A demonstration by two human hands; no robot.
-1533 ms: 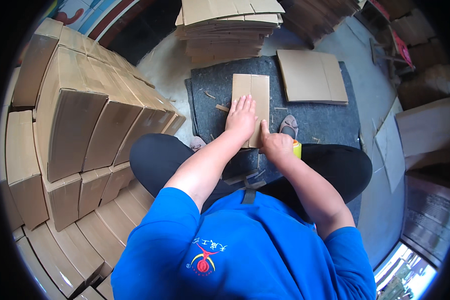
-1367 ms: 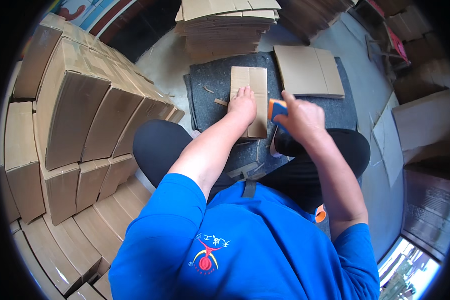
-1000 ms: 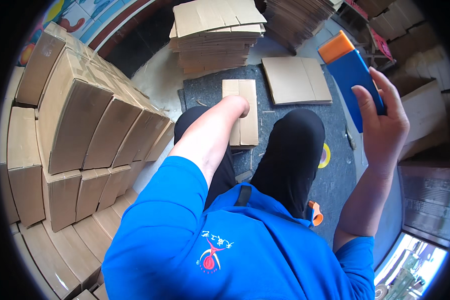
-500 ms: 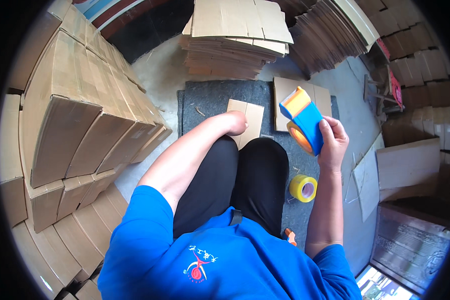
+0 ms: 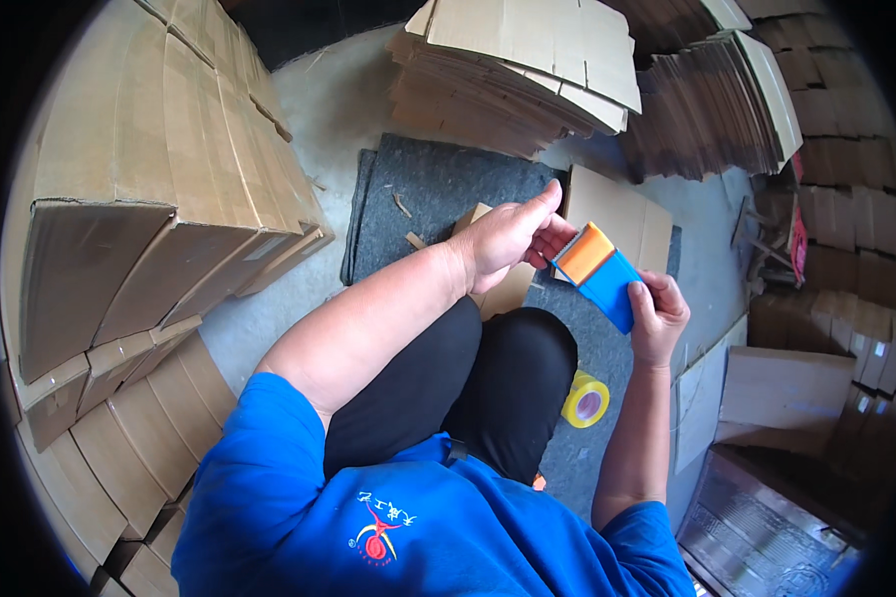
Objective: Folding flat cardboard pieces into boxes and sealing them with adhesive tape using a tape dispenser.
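My right hand [image 5: 659,316] grips the lower end of a blue and orange tape dispenser [image 5: 607,282], raised over my right knee. Its toothed edge points toward my left hand [image 5: 503,242]. That hand is open, thumb stretched out, with its fingers bent close to the toothed end; whether they touch tape there I cannot make out. Below the left hand, a small cardboard box [image 5: 509,293] is partly hidden by the hand and my legs. On the floor beside my right thigh lies a roll of clear yellowish tape [image 5: 586,400].
A flat cardboard piece [image 5: 619,214] lies on the grey mat [image 5: 433,179]. Tall stacks of flattened cartons [image 5: 538,50] stand ahead, with more stacks [image 5: 712,104] to their right. Large closed boxes [image 5: 100,279] are piled along my left side.
My left hand has lifted off the small box and come up to the dispenser's toothed end. The dispenser has turned and dropped slightly in my right hand. The view has shifted.
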